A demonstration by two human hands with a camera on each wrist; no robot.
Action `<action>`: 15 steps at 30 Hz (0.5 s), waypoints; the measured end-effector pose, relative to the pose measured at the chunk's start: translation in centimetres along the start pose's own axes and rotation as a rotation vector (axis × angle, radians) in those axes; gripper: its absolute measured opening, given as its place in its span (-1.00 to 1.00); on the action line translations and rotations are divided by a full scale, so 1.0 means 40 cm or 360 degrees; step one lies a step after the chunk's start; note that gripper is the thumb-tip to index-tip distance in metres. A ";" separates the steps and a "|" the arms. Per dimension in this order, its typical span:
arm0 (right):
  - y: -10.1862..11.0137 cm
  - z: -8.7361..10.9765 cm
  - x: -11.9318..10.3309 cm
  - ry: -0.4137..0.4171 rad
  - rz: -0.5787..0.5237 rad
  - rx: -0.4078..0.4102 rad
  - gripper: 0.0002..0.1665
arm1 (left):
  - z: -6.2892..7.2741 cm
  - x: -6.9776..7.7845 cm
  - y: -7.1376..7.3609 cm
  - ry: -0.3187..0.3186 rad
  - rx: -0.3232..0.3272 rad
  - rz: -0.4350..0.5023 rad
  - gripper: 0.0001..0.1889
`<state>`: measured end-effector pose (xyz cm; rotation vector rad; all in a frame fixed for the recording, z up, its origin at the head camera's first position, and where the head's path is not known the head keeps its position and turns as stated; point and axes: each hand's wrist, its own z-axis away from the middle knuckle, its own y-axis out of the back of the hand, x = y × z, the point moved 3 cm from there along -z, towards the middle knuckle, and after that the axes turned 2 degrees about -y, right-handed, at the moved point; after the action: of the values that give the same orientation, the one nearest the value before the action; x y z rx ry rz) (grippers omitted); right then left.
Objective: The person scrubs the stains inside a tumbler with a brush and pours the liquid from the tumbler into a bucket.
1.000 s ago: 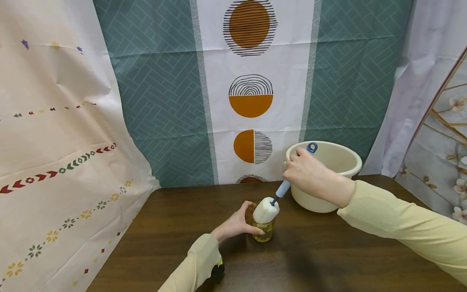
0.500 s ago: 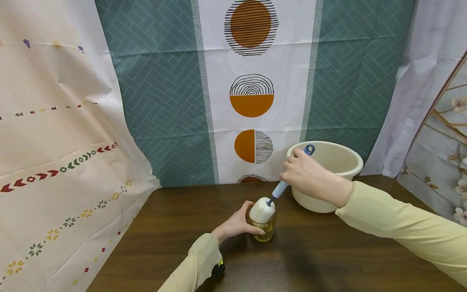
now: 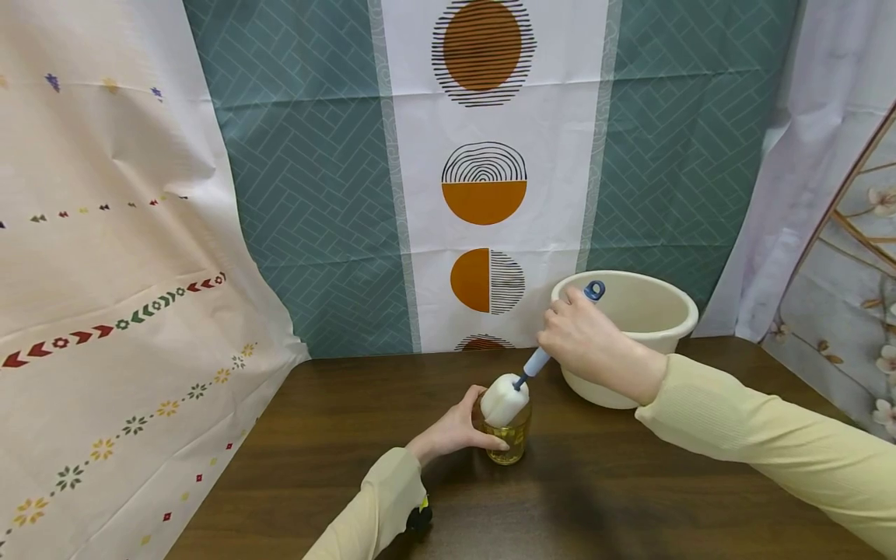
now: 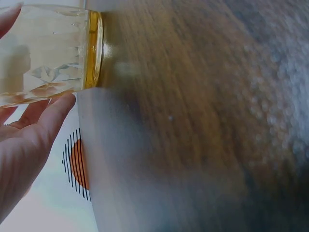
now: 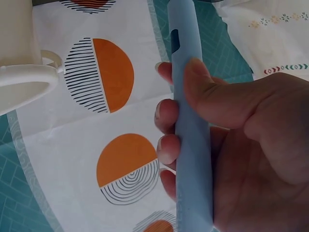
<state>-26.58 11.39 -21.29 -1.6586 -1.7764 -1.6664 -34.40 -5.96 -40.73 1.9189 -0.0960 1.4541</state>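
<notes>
An amber-tinted glass (image 3: 516, 445) is upright at the dark tabletop; whether its base touches the wood I cannot tell. My left hand (image 3: 453, 428) holds the glass from its left side, thumb in front and fingers behind. In the left wrist view the faceted wall of the glass (image 4: 48, 63) lies between thumb and fingers. With my right hand (image 3: 588, 338) I grip the light blue handle (image 5: 193, 145) of a sponge bottle brush. Its white sponge head (image 3: 504, 400) is tilted in the mouth of the glass, the lower end inside and the upper part above the rim.
A cream plastic basin (image 3: 630, 389) stands behind my right hand at the back right of the wooden table (image 3: 336, 459). Patterned cloths (image 3: 315, 194) hang behind and at both sides. A small black object (image 3: 420, 517) shows beside my left sleeve.
My right hand and the brush have shifted slightly left, and the sponge head has tilted and moved a little within the glass mouth. The left hand keeps its hold on the glass.
</notes>
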 end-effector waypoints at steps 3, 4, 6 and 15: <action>0.000 0.000 -0.001 -0.0020 0.0014 -0.0016 -0.75 | 0.000 0.001 -0.001 0.0001 -0.0008 0.0013 -0.25; 0.001 -0.001 -0.001 -0.0024 0.0018 -0.0021 -0.74 | 0.000 0.002 -0.001 0.0001 -0.0011 0.0020 -0.25; 0.003 -0.001 -0.001 -0.0025 0.0029 -0.0031 -0.73 | 0.001 0.003 -0.001 0.0005 -0.0018 0.0032 -0.24; 0.006 -0.007 -0.003 0.0035 0.0046 -0.0051 -0.71 | 0.002 0.004 -0.001 0.0027 -0.0031 0.0035 -0.23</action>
<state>-26.50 11.04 -21.16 -1.6644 -1.7161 -1.7024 -34.27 -5.92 -40.64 1.8949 -0.1230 1.4784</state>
